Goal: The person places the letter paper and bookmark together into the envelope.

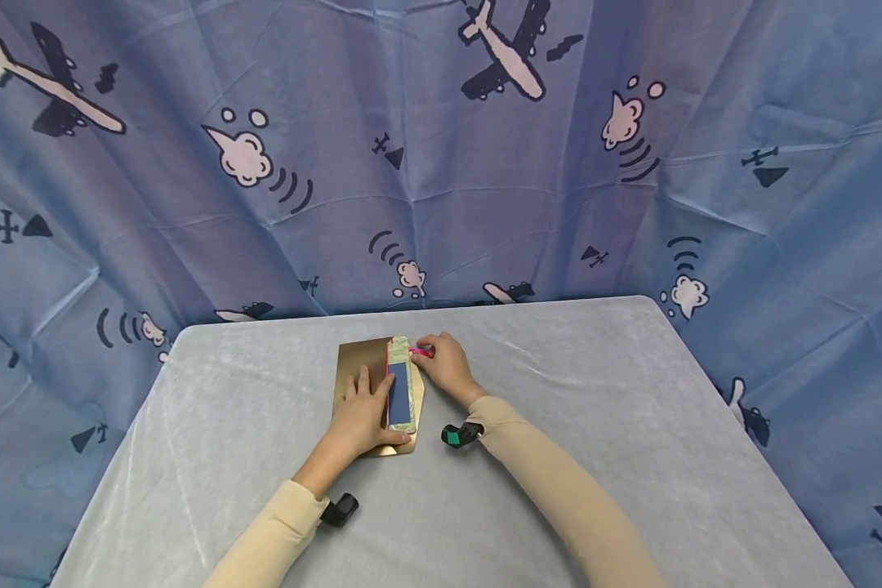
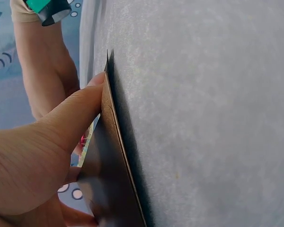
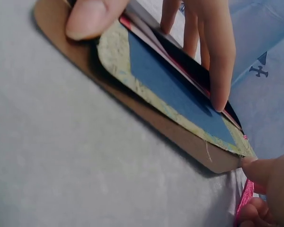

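Observation:
A flat brown, slightly shiny envelope-like cover (image 1: 358,357) lies on the table, with a cut-cornered flap (image 3: 213,163) along its right side. On top of it rests a long bookmark (image 1: 399,392) with a blue middle and a pale green patterned border. Spread across the cover, my left hand (image 1: 358,416) presses with nearly straight fingers; its index fingertip touches the bookmark's edge and its thumb lies by the near end. At the far end, my right hand (image 1: 444,365) pinches the bookmark's pink tassel (image 3: 246,194). White and red layers show along the bookmark's left edge.
A pale grey cloth covers the table (image 1: 603,408). Behind it hangs a blue curtain (image 1: 441,188) printed with aeroplanes. A black wrist camera (image 1: 340,510) sits on the left wrist, another camera (image 1: 461,434) on the right.

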